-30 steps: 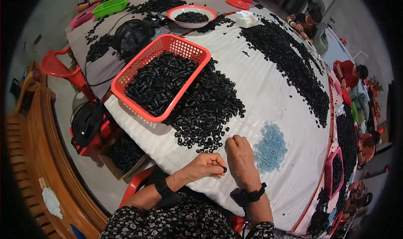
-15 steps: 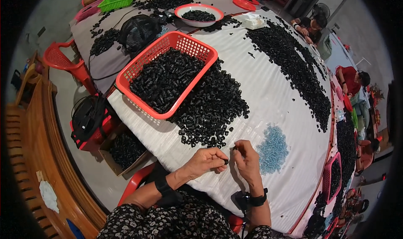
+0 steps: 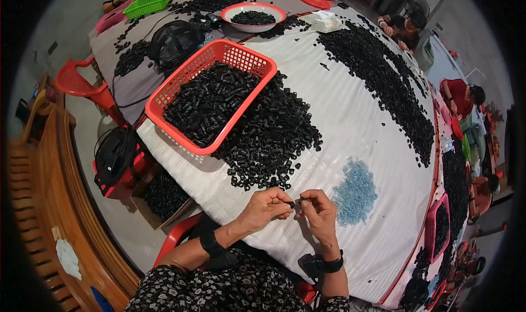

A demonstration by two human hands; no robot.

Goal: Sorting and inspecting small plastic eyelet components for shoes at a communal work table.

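Over the white cloth, my left hand [image 3: 265,208] pinches a small black plastic piece [image 3: 291,204] between thumb and fingertips. Close beside it, my right hand [image 3: 318,212] is closed in a pinch, with something small and dark at its fingertips that I cannot make out. The two sets of fingertips are almost touching. Just beyond my hands spreads a heap of short black plastic pieces [image 3: 274,131]. To the right of my right hand lies a pile of small light-blue clear pieces [image 3: 355,194].
A red plastic basket [image 3: 263,65] full of black pieces stands beyond the heap at left. Farther back are a red-rimmed white basin [image 3: 230,13] and a green basket [image 3: 148,5]. Another long black heap [image 3: 378,82] lies at right. Several people work around the table.
My right hand has come closer to my left, so the fingertips nearly meet. The view has shifted slightly. The heaps look the same.
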